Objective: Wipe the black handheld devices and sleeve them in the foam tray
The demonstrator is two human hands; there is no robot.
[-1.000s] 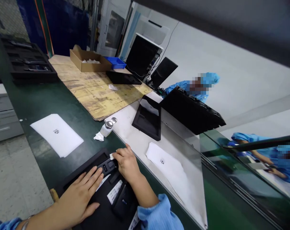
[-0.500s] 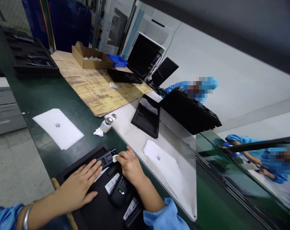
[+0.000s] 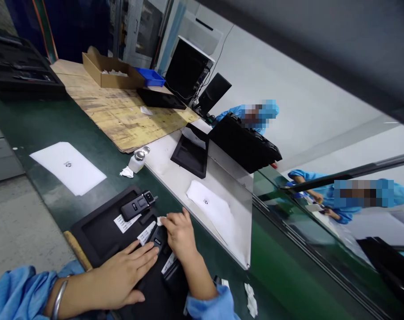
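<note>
My left hand (image 3: pixel 122 273) lies flat, fingers stretched out, with its fingertips on a black handheld device (image 3: pixel 158 238) in a black foam tray (image 3: pixel 88 226). A white wad of tissue (image 3: pixel 159 221) is pinched in my right hand (image 3: pixel 181 233), against the upper end of that device. Just beyond, a second black handheld device (image 3: pixel 135 206) with a small lens-like square at one end lies at the tray's far side. Printed white labels (image 3: pixel 124 223) sit beside the devices. My right forearm partly covers another dark item.
A small bottle with a metal lid (image 3: pixel 137 161) and crumpled tissue (image 3: pixel 126 172) stand ahead. White sheets (image 3: pixel 68 168) lie left and right. A cardboard box (image 3: pixel 111 73) and a blue bin (image 3: pixel 150 76) are farther back. Two co-workers in blue sit beyond the glass (image 3: pixel 271 175).
Both my hands have moved from the far device to the nearer one, the tissue still in my right hand. The far device is now uncovered. The whole view has shifted.
</note>
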